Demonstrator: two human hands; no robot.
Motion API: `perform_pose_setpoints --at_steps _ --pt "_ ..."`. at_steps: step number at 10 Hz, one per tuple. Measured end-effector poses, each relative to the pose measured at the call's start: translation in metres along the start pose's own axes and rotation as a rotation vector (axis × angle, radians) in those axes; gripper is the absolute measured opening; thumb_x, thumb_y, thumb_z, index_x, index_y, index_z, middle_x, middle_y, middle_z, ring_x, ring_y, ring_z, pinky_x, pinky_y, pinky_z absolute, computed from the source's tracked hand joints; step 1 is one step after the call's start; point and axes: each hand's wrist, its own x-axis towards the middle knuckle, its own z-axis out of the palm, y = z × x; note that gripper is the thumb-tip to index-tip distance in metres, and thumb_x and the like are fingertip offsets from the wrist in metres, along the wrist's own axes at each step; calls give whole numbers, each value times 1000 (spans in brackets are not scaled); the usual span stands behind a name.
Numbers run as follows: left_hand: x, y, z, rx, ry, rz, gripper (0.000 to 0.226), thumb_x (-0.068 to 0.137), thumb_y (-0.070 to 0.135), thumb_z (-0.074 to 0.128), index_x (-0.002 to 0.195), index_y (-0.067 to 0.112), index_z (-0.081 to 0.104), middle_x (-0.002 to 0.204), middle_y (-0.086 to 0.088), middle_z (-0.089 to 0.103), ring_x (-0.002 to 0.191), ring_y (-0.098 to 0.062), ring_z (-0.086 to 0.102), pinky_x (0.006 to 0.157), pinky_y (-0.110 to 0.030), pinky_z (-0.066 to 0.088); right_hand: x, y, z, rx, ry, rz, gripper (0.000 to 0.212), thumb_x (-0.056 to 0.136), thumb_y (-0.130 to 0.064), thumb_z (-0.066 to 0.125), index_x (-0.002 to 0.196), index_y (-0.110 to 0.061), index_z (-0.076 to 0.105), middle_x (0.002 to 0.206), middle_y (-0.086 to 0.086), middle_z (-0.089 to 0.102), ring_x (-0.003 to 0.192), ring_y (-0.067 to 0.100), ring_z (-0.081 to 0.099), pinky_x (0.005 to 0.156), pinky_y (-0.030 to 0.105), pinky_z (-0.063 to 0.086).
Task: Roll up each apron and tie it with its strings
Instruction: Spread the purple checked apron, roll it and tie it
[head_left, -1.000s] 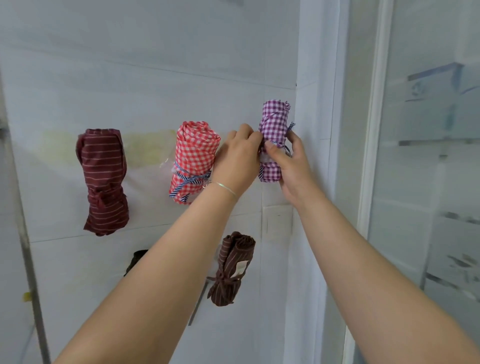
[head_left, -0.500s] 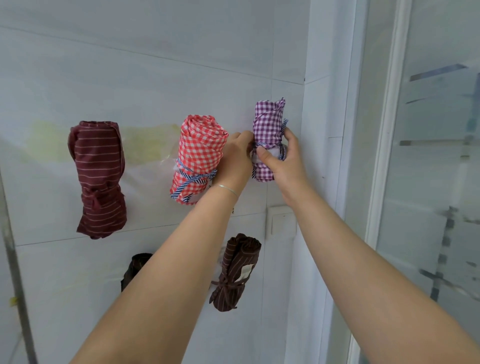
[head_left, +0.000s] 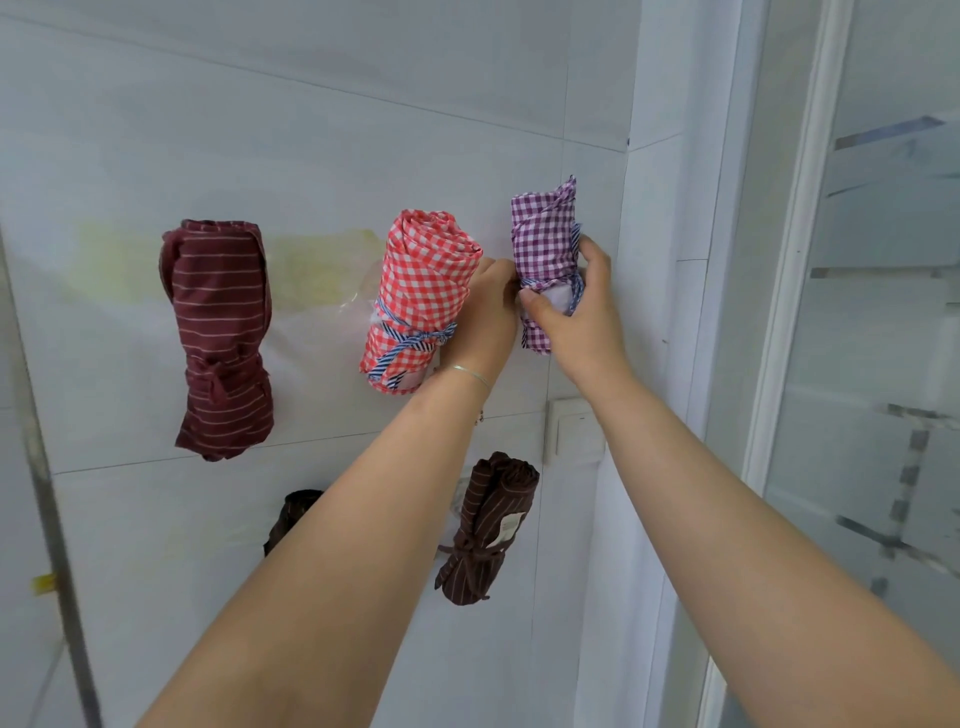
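A rolled purple checked apron (head_left: 543, 234) hangs upright against the white wall near the corner, bound by a blue striped string. My right hand (head_left: 576, 317) grips its lower half, thumb across the front. My left hand (head_left: 485, 312) has its fingers curled against the roll's left side at the string. To the left hang a rolled red checked apron (head_left: 421, 291) tied with a striped string and a rolled maroon striped apron (head_left: 221, 332). Lower down hang a brown striped roll (head_left: 491, 525) and a dark roll (head_left: 291, 514), partly hidden by my left arm.
A white wall switch (head_left: 571, 431) sits below the purple roll. A white door frame (head_left: 779, 312) and frosted glass panel (head_left: 883, 364) stand at the right. A metal pole (head_left: 47, 493) runs down the left edge.
The view has shifted slightly. Both hands stay on the purple roll, and its top corner now sticks up more loosely.
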Motion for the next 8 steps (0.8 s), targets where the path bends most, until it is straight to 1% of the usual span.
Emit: perform_pose_setpoints --at_steps 1,2,3,4,5,6,7,8 --pt "-3 0 -3 11 3 -27 21 96 5 45 89 0 63 86 -8 53 72 -14 44 56 -10 29 -4 -5 6 -164 62 -34 77 79 -33 74 144 -31 31 134 -2 51 114 14 56 91 36 50" --pt "-6 0 -5 -38 -61 -53 19 95 0 45 94 0 64 82 -2 46 70 -12 44 56 -9 30 -9 -6 11 -207 110 -40 78 78 -33 75 143 -28 32 131 1 52 113 18 55 88 36 49" --pt "-14 1 -8 -156 -33 -109 25 97 1 44 105 10 66 80 9 46 66 2 47 58 -6 35 -10 -4 13 -162 123 9 77 75 -32 77 140 -22 36 128 0 54 109 15 57 86 34 50" --pt "-20 5 -12 -234 -83 -101 31 97 0 44 120 8 63 93 10 48 76 6 48 67 0 40 -9 -5 13 -35 124 143 62 78 -22 77 131 -12 45 113 -3 58 94 8 59 77 27 52" --pt "-18 9 -19 -272 -172 -127 31 97 -4 41 123 -1 57 109 -11 55 92 -11 57 72 3 37 -9 -5 17 65 107 248 53 81 -22 75 124 -9 47 107 0 61 91 10 63 70 24 55" --pt "-18 12 -25 -228 -195 -140 32 98 -5 37 126 -6 53 117 -19 55 92 -5 53 71 4 33 -11 -6 18 4 89 240 50 81 -23 74 115 -13 39 100 -2 57 87 13 61 61 19 50" --pt "-11 10 -26 -143 -329 -174 39 100 2 37 138 4 46 118 -16 52 87 -10 55 76 -10 43 -14 -4 15 60 -3 298 60 83 -25 75 126 -11 35 108 -1 56 91 9 61 67 20 49" --pt "-28 6 -19 -55 -285 -234 43 99 6 41 142 9 42 116 -6 50 94 -17 51 77 -20 39 -22 2 8 108 -48 361 77 81 -30 76 139 -11 29 118 -4 57 97 4 60 80 22 52"
